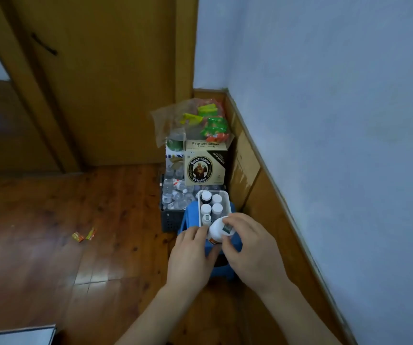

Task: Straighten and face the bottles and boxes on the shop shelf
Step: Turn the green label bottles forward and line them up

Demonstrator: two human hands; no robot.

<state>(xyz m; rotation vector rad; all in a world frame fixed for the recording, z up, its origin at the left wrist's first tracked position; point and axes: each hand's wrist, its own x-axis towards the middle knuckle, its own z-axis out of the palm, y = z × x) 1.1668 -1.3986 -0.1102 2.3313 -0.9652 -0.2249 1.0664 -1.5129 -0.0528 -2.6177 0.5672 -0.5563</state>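
A white tray (226, 199) stands on a blue stool (190, 215) by the wall and holds several small white-capped bottles (211, 204). At its near end both hands hold a larger white bottle (216, 229) with an amber base. My right hand (246, 247) grips it from the right, fingers over its top and label. My left hand (190, 255) holds it from the left, thumb along the bottle's lower side. The bottle's lower part is hidden by my hands.
Behind the tray stands a Franziskaner beer box (204, 168), with a bag of green and orange snack packs (210, 120) on top. A dark crate of water bottles (173, 195) sits to the left. Two small packets (84, 235) lie on the wooden floor.
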